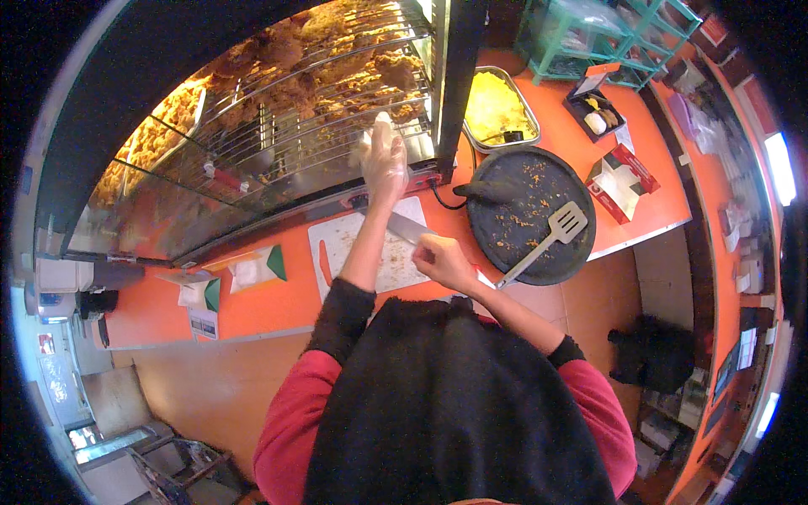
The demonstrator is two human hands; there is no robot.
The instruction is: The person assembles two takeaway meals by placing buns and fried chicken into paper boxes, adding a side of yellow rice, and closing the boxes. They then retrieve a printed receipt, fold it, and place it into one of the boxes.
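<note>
My left hand point(385, 161), in a clear plastic glove, reaches up to the wire rack of a lit display cabinet point(252, 218). Its fingertips are near the fried chicken point(394, 69); whether they grip something pale is unclear. Below it, my right hand point(442, 259) is closed around the handle of a knife, whose broad blade point(404, 226) lies over a white cutting board point(353, 237) strewn with crumbs. To the right, a slotted spatula point(546, 243) rests on a round dark stone mortar point(524, 218), beside a pestle point(489, 191).
A metal tray of yellow food point(499, 107) sits behind the mortar. An open red box point(622, 183) and a dark box with food point(594, 117) stand at right, near green plastic drawers point(587, 38). Open paper boxes point(255, 270) lie at left on the orange counter point(252, 312).
</note>
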